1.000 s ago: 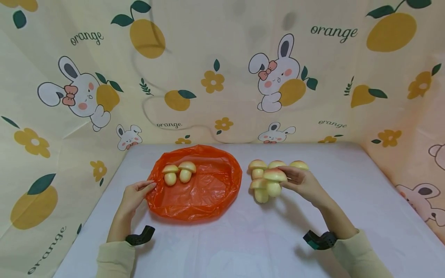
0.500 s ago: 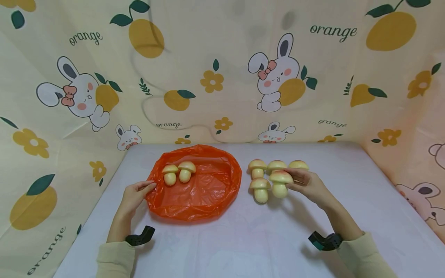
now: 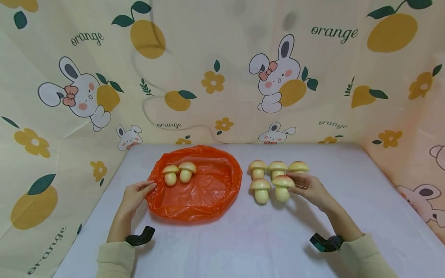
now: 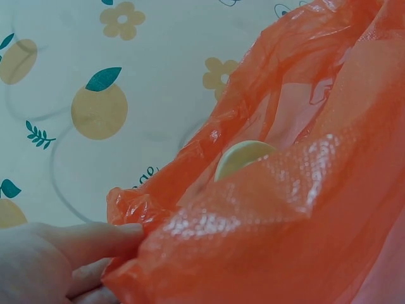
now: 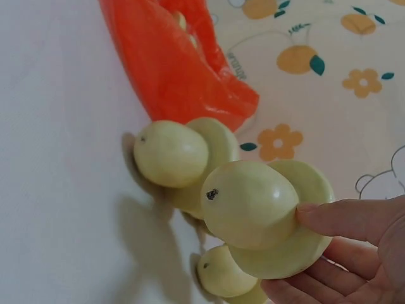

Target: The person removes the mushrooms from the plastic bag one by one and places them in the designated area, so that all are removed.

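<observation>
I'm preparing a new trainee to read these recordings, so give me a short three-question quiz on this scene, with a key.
1. How many mushrooms lie inside the orange-red bag?
2. True or false: the left hand pinches the edge of the orange-red bag.
3. What does the right hand hold?
a) the edge of the orange-red bag
b) a mushroom
c) nothing

Key:
1. Two.
2. True.
3. b; the held mushroom is between its thumb and fingers.

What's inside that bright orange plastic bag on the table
Two pale yellow mushroom-shaped pieces lie toward the left inside the bright orange plastic bag. Anything beneath them or under its folds is covered.
</observation>
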`<state>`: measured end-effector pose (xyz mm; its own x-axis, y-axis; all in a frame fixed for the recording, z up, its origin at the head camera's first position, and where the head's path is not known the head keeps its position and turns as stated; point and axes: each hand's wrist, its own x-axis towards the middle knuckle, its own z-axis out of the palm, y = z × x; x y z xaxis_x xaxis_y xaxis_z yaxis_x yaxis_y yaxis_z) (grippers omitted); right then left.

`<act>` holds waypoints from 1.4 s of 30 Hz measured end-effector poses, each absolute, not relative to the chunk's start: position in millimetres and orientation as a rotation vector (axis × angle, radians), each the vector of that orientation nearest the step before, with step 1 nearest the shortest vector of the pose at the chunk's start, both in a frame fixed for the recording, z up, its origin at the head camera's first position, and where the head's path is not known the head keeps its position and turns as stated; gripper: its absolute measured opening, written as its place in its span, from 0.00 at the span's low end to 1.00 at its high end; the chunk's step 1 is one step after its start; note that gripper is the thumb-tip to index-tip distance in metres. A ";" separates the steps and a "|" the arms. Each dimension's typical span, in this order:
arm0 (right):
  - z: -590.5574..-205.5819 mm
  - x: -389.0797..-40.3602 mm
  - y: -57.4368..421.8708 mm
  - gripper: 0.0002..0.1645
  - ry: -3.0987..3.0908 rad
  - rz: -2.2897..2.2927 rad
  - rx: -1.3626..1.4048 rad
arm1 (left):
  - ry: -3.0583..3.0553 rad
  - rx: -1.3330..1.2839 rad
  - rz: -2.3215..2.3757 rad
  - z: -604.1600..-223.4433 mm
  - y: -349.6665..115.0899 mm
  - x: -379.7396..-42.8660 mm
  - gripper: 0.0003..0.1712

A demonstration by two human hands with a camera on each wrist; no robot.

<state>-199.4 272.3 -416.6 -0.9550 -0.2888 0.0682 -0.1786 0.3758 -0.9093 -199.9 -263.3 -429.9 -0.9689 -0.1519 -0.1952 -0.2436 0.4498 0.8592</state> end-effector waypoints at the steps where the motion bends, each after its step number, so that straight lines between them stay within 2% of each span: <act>1: -417.8 -199.4 272.7 0.32 2.525 -1.638 -0.421 | 2.596 -0.355 1.559 -430.0 -263.3 -199.8 0.30; 24: -440.2 -208.1 276.8 0.31 2.554 -1.534 -0.368 | 2.599 -0.337 1.577 -430.8 -262.6 -199.2 0.29; 42: -442.0 -211.5 274.1 0.32 2.634 -1.418 -0.344 | 2.603 -0.356 1.566 -431.1 -263.0 -198.9 0.29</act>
